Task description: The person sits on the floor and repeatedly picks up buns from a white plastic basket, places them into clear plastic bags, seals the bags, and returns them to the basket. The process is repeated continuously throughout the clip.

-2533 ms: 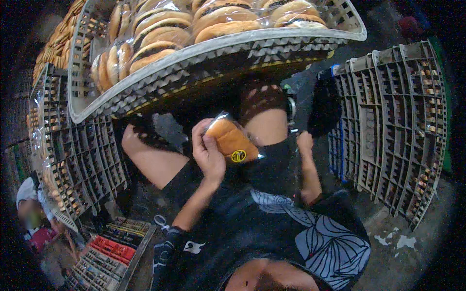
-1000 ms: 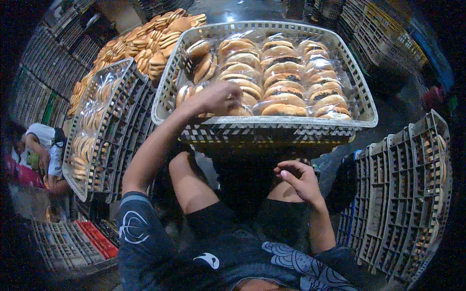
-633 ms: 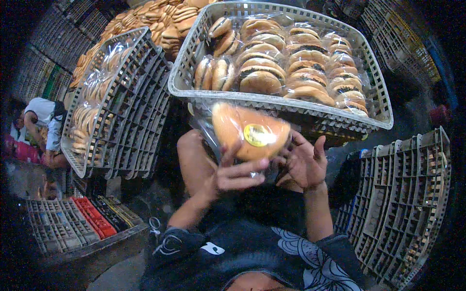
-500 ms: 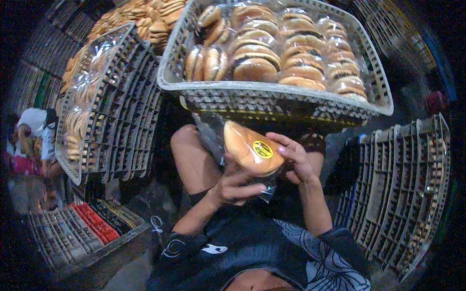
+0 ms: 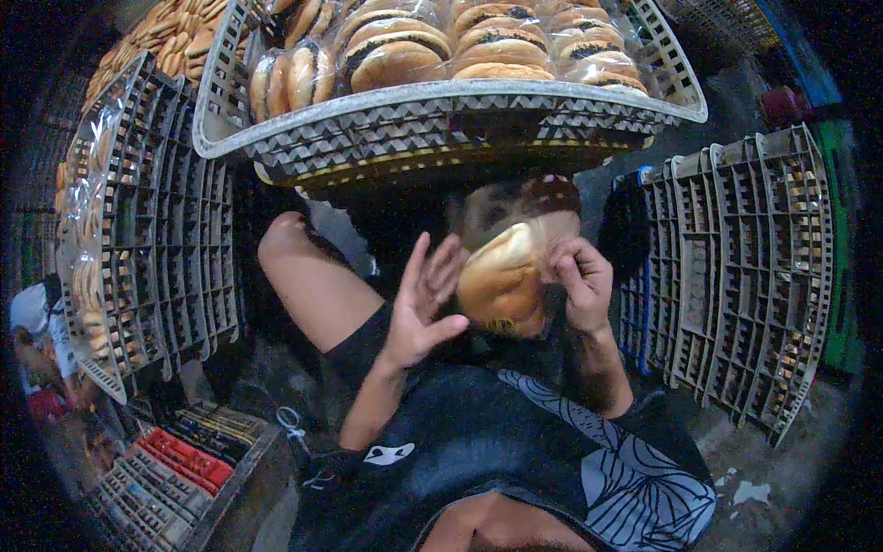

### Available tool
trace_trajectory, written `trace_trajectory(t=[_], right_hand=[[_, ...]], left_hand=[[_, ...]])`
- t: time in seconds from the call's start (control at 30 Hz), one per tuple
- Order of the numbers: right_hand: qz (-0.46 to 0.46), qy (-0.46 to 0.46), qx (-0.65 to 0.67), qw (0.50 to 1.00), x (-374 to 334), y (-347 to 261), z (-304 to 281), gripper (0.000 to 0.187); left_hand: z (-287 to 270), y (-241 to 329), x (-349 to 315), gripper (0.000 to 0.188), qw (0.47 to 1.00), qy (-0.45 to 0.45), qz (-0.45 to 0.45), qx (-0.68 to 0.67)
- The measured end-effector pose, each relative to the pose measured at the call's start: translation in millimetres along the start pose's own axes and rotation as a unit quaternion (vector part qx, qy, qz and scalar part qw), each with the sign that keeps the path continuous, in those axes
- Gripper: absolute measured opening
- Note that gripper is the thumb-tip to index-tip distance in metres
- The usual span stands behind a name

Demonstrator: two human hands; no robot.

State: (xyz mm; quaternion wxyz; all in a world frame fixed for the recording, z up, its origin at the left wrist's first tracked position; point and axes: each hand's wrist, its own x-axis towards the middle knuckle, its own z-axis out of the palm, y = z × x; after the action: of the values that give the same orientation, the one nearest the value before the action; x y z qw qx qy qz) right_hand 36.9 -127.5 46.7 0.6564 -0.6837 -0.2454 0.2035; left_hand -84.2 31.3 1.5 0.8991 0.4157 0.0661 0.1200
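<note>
head view: right hand (image 5: 581,285) fingers pinch a wrapped bun (image 5: 509,276); left hand (image 5: 425,304) just beside it, fingers spread, under a grey crate (image 5: 441,120) of buns.

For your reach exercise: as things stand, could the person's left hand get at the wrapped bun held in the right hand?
Probably yes: the left hand is open, fingers spread, right beside the wrapped bun that the right hand holds, with nothing between them.
</note>
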Motion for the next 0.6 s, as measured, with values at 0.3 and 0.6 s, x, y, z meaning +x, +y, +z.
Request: trace_trajectory(t=[0.3,0.6], right_hand=[[0.409,-0.121,0.358,0.831,11,13,22,0.016],[-0.05,-0.14,0.072,0.986,22,3,26,0.019]], left_hand=[[13,19,16,0.077,0.997,-0.036,-0.01,0.072],[8,3,16,0.02,0.969,-0.002,0.172,0.179]])
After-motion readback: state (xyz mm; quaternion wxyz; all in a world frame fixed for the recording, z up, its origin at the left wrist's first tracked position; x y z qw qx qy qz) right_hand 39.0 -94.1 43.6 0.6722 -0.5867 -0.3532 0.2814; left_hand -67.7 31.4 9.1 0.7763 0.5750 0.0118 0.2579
